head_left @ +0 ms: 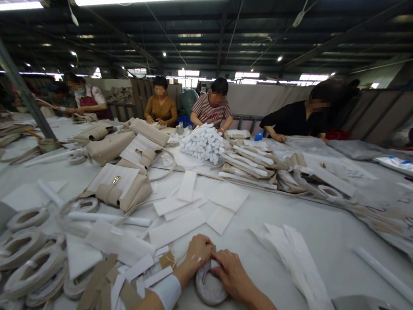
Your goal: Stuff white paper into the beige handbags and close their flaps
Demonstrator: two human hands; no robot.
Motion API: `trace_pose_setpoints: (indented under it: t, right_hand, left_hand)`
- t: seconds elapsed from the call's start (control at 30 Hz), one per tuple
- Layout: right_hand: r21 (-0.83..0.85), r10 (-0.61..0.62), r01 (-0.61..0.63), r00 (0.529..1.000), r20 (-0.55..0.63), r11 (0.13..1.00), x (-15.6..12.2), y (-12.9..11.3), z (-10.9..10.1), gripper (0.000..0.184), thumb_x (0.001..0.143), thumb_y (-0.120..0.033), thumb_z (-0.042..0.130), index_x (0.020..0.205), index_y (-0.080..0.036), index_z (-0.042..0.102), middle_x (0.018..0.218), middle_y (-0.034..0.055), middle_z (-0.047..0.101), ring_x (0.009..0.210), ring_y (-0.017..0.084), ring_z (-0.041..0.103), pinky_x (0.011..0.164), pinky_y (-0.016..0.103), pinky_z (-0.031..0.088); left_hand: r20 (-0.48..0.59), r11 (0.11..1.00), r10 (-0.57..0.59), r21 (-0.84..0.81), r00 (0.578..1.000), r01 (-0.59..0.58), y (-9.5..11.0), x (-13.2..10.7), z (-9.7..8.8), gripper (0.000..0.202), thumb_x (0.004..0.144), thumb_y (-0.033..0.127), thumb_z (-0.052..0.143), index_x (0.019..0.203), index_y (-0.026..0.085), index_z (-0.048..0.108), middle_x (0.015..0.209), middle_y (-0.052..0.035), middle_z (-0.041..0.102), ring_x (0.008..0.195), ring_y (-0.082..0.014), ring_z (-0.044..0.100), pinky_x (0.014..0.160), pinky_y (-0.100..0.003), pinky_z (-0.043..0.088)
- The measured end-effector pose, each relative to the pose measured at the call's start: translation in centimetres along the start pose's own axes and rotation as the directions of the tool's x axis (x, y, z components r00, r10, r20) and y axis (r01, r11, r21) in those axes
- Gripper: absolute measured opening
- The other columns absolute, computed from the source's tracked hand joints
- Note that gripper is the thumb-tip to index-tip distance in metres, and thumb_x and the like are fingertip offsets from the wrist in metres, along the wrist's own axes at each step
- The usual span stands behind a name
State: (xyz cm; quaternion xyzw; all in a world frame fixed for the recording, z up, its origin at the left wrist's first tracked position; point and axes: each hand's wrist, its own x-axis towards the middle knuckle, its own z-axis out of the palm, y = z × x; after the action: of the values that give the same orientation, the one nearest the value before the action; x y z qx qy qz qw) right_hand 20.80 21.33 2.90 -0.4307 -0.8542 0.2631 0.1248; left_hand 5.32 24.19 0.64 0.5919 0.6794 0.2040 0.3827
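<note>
A small grey-beige coiled strap (pixel 208 295) with a shiny plastic-like wrap lies on the table right in front of me. The fingers of my left hand (pixel 197 253) are pinched together at the coil's upper edge. My right hand (pixel 233 274) grips the coil from its right side, thumb over the ring and fingertips meeting those of the left. A white band (pixel 168 293) circles my left wrist. Left of my forearm lie loose beige and white strips (pixel 108 294). Flat white sheets (pixel 178 227) are spread just beyond my hands.
More wrapped coils (pixel 36 271) crowd the left side. Beige bags (pixel 120 186) and a heap of white rolls (pixel 202 144) lie farther back. White strips (pixel 297 258) and plastic sheeting (pixel 397 225) are on the right. Several people work across the table; a metal post (pixel 14 70) rises left.
</note>
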Motion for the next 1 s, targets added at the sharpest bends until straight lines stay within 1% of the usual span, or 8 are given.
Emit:
trace_pose_setpoints:
  t: [0.13, 0.23, 0.33, 0.47, 0.6, 0.73, 0.87, 1.0]
  right_hand:
    - [0.099, 0.049, -0.047, 0.999, -0.020, 0.994, 0.4, 0.6, 0.0, 0.036, 0.076, -0.017, 0.056, 0.112, -0.024, 0.059, 0.103, 0.0030, 0.065, 0.097, 0.020, 0.055, 0.088, 0.031, 0.036]
    - [-0.004, 0.058, -0.058, 0.998, 0.016, 0.998, 0.5, 0.6, 0.4, 0.025, 0.081, -0.022, 0.053, 0.104, -0.024, 0.063, 0.100, 0.0046, 0.064, 0.098, 0.022, 0.054, 0.087, 0.033, 0.035]
    - [-0.093, 0.084, -0.079, 0.995, 0.044, 0.993, 0.5, 0.4, 0.8, 0.025, 0.086, -0.024, 0.049, 0.106, -0.024, 0.063, 0.102, 0.0066, 0.062, 0.100, 0.023, 0.052, 0.087, 0.035, 0.034]
    - [-0.127, 0.108, -0.098, 0.992, 0.073, 0.987, 0.7, -0.1, 0.6, 0.024, 0.086, -0.022, 0.047, 0.105, -0.023, 0.062, 0.107, 0.0075, 0.060, 0.103, 0.023, 0.050, 0.087, 0.036, 0.033]
    - [-0.156, 0.115, -0.095, 0.986, 0.124, 0.983, 1.2, -0.4, -0.3, 0.025, 0.082, -0.022, 0.051, 0.104, -0.025, 0.063, 0.104, 0.0069, 0.059, 0.102, 0.024, 0.049, 0.087, 0.037, 0.033]
    - [-0.160, 0.077, -0.061, 0.993, 0.093, 0.985, 1.1, -0.7, -0.7, 0.028, 0.079, -0.022, 0.053, 0.105, -0.028, 0.063, 0.108, 0.0055, 0.057, 0.105, 0.024, 0.046, 0.087, 0.037, 0.033]
    - [-0.087, 0.068, -0.063, 0.996, 0.053, 0.994, 0.8, -0.5, -0.2, 0.027, 0.080, -0.021, 0.051, 0.102, -0.027, 0.064, 0.101, 0.0047, 0.059, 0.100, 0.022, 0.050, 0.084, 0.035, 0.035]
    - [0.139, 0.115, -0.110, 0.993, -0.027, 0.984, 0.8, 0.0, 0.2, 0.029, 0.071, -0.017, 0.057, 0.098, -0.025, 0.062, 0.090, 0.0003, 0.062, 0.088, 0.018, 0.056, 0.078, 0.029, 0.039]
  left_hand:
    - [-0.007, 1.000, -0.007, -0.015, 1.000, 0.007, 0.1, 0.0, 0.1, 0.021, 0.088, 0.032, 0.059, 0.087, 0.013, 0.068, 0.083, -0.0032, 0.069, 0.082, -0.0171, 0.064, 0.078, -0.035, 0.050]
    - [-0.025, 1.000, -0.010, -0.012, 1.000, 0.010, 0.1, 0.1, 0.2, 0.020, 0.087, 0.031, 0.059, 0.087, 0.013, 0.068, 0.083, -0.0035, 0.069, 0.083, -0.0173, 0.064, 0.079, -0.035, 0.049]
    - [-0.030, 1.000, -0.007, -0.013, 1.000, 0.006, 0.1, 0.2, 0.3, 0.018, 0.087, 0.030, 0.058, 0.085, 0.014, 0.067, 0.083, -0.0028, 0.069, 0.082, -0.0168, 0.064, 0.079, -0.034, 0.049]
    - [-0.044, 1.000, 0.002, -0.014, 0.999, -0.002, 0.0, 0.2, 0.5, 0.014, 0.084, 0.023, 0.057, 0.084, 0.014, 0.068, 0.082, -0.0035, 0.070, 0.082, -0.0168, 0.064, 0.078, -0.033, 0.048]
    - [-0.064, 0.999, 0.011, -0.031, 0.998, -0.013, 0.0, 0.1, 0.5, 0.021, 0.075, 0.014, 0.053, 0.084, 0.014, 0.072, 0.082, -0.0058, 0.072, 0.078, -0.0162, 0.065, 0.071, -0.026, 0.047]
    - [-0.083, 0.998, 0.018, -0.056, 0.996, -0.023, -0.1, 0.0, 0.5, 0.027, 0.070, 0.015, 0.049, 0.082, 0.014, 0.074, 0.078, -0.0066, 0.073, 0.074, -0.0161, 0.064, 0.063, -0.022, 0.043]
    - [-0.091, 0.996, 0.025, -0.080, 0.996, -0.033, -0.5, 0.3, 0.8, 0.030, 0.068, 0.015, 0.048, 0.082, 0.013, 0.074, 0.079, -0.0072, 0.073, 0.075, -0.0162, 0.064, 0.063, -0.022, 0.043]
    - [-0.075, 0.994, 0.032, -0.102, 0.997, -0.040, -0.8, 0.2, 1.0, 0.031, 0.070, 0.017, 0.046, 0.083, 0.014, 0.074, 0.080, -0.0052, 0.072, 0.074, -0.0162, 0.063, 0.062, -0.022, 0.043]
